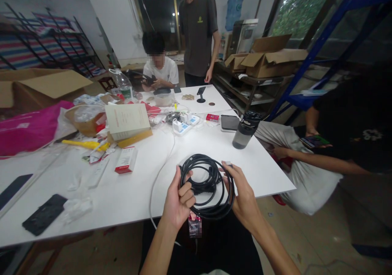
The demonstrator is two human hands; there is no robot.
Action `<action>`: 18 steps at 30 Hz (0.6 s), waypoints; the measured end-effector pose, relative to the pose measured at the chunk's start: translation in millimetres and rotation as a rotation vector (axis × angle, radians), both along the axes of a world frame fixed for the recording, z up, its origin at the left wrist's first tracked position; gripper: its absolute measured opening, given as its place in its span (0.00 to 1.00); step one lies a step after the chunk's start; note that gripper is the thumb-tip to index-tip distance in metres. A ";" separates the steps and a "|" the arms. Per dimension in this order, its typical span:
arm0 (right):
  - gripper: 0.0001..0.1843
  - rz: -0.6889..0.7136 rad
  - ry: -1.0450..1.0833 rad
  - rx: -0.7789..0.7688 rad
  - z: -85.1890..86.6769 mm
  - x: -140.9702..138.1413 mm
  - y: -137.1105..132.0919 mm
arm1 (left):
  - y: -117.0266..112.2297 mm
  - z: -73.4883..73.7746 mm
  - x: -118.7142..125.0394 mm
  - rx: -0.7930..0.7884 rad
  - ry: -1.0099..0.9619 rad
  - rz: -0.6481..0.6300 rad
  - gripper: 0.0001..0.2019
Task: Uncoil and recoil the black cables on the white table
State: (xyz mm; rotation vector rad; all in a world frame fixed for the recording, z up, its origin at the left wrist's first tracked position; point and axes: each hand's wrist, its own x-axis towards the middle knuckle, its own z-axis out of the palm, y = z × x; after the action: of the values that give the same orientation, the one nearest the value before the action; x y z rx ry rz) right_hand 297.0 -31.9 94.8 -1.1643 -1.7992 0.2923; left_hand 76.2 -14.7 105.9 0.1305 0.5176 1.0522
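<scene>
A coiled black cable (206,185) hangs between both hands just over the near edge of the white table (128,197). My left hand (179,199) is closed round the left side of the coil, fingers curled through it. My right hand (241,195) grips the right side, thumb on top near a small white piece at the coil's upper edge. A thin white cord (159,177) trails across the table to the left of the coil.
A dark tumbler (245,130), a phone (229,123), a white power strip (185,125), a book (127,120) and a red-white box (126,160) lie on the table. A dark phone (44,214) lies near left. One person sits at right, two are at the far end.
</scene>
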 end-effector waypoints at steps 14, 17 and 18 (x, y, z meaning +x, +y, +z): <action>0.44 0.144 -0.206 -0.160 -87.3 19.4 75.1 | 47.7 -53.8 -4.4 0.478 1.036 -0.053 0.23; 0.44 0.166 -0.161 -0.198 -108.9 21.3 77.5 | 52.6 -65.1 -8.6 0.619 1.394 0.053 0.23; 0.42 0.174 -0.122 -0.222 -110.6 21.9 77.1 | 53.9 -67.2 -8.8 0.670 1.486 0.108 0.23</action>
State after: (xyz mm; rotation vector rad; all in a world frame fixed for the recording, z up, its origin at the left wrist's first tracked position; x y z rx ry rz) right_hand 318.8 45.2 -15.8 -1.2003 -2.0188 0.5447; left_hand 67.4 39.1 38.7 1.5632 1.4729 1.0596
